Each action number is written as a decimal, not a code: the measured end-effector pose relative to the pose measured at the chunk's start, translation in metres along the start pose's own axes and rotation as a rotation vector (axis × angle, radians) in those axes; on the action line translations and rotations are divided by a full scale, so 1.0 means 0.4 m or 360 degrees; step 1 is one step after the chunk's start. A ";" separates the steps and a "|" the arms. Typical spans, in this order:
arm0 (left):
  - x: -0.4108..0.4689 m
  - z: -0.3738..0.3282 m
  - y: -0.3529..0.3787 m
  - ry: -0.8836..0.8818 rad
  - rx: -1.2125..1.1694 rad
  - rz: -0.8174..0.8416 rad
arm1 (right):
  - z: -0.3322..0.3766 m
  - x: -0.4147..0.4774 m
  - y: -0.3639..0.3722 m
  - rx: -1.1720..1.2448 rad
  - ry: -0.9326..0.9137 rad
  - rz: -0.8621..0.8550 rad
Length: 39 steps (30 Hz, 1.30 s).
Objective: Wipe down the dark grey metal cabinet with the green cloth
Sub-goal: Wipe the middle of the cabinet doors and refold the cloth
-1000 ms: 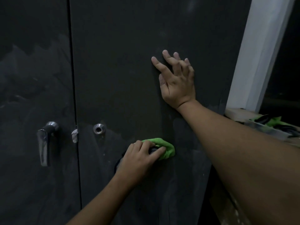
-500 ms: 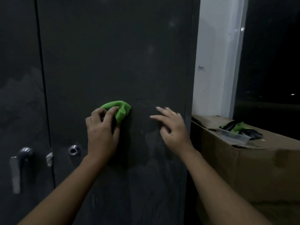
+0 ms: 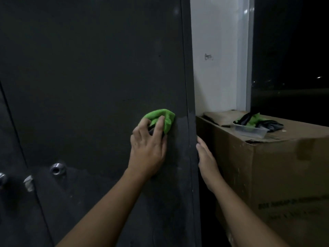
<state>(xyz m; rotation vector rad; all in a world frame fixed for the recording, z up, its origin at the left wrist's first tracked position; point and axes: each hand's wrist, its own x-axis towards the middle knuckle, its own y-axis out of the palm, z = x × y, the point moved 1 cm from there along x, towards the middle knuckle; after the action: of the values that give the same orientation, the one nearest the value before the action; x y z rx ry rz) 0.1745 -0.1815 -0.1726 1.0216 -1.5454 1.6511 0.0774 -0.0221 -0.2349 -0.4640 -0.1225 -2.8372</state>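
Mid-wipe: the left hand (image 3: 147,150), fingers curled, grips the bunched green cloth (image 3: 164,118) against the dark grey metal cabinet (image 3: 89,68) at frame centre, the right hand (image 3: 207,161) straight-fingered beside its edge; next, probably that edge strip.

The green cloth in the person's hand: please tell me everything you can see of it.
The green cloth is bright green, soft fabric, perhaps microfibre, bunched into a wad. It is pressed against the dark grey cabinet door, close to its right edge. The left hand grips its lower part, fingers curled over it; its top is uncovered.
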 end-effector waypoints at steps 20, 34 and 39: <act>0.118 -0.017 -0.060 -0.0253 -0.0245 -0.0253 | 0.147 0.067 -0.045 -0.0099 0.0126 0.0144; 0.007 -0.111 0.103 0.0281 0.0002 -0.0029 | 0.362 0.175 0.004 -0.0423 -0.0388 0.0044; -0.101 -0.114 0.140 0.0329 0.0032 0.0115 | 0.363 0.133 -0.008 -0.0264 -0.0124 0.0193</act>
<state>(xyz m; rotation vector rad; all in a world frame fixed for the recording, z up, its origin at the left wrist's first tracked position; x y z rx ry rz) 0.1407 -0.1395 -0.2352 0.7856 -1.4455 1.7651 0.0716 -0.0141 -0.0804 -0.5960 0.1233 -2.7224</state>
